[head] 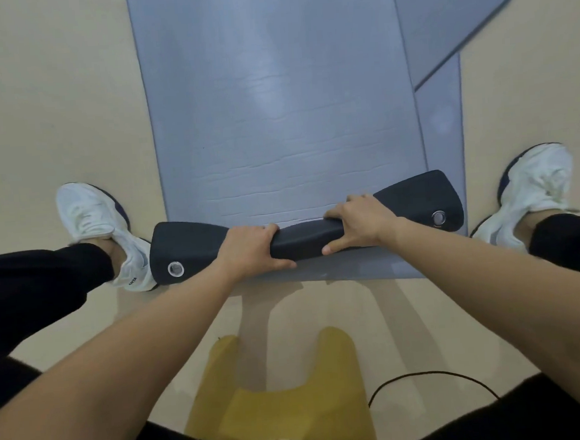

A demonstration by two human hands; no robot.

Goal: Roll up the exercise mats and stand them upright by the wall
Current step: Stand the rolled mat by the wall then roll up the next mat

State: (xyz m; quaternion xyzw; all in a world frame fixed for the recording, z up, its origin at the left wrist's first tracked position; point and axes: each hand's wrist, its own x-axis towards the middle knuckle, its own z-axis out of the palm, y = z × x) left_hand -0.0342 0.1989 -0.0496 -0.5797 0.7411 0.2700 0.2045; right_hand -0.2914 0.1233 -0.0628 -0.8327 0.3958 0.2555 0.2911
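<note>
Mat roll (194,247) (dark underside out), left hand (249,248), right hand (357,222), grip curled round its middle

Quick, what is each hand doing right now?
Left hand: closed, gripping the rolled-up end of the top mat.
Right hand: closed, gripping the same rolled-up end.

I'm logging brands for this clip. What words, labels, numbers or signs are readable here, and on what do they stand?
Heel of the left white sneaker: small dark print, upside down, too small and blurred to read.
On the grey foam mat and its dark rolled end, the metal eyelets and the yellow plastic stool: no text visible.
</note>
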